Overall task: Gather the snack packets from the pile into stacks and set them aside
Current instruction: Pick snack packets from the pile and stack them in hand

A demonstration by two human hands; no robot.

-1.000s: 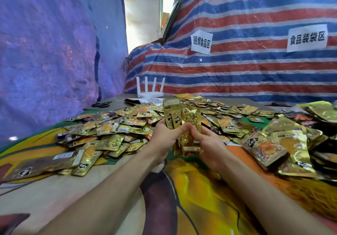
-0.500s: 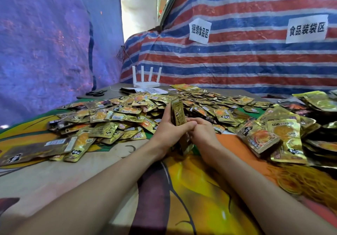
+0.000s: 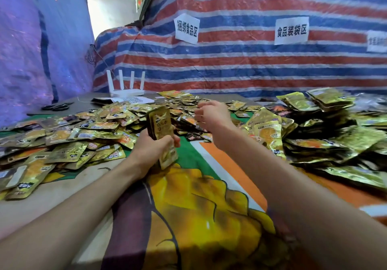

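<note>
Left hand (image 3: 149, 147) around upright stack (image 3: 161, 130), long axis vertical

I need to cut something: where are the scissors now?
In the head view the scissors lie far left on the grey board, left of the white router, behind the loose packet pile.

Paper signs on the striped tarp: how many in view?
3. The left sign hangs above the router, the middle sign to its right, and the third sign is cut off at the frame's right edge. More may hang beyond it.
</note>
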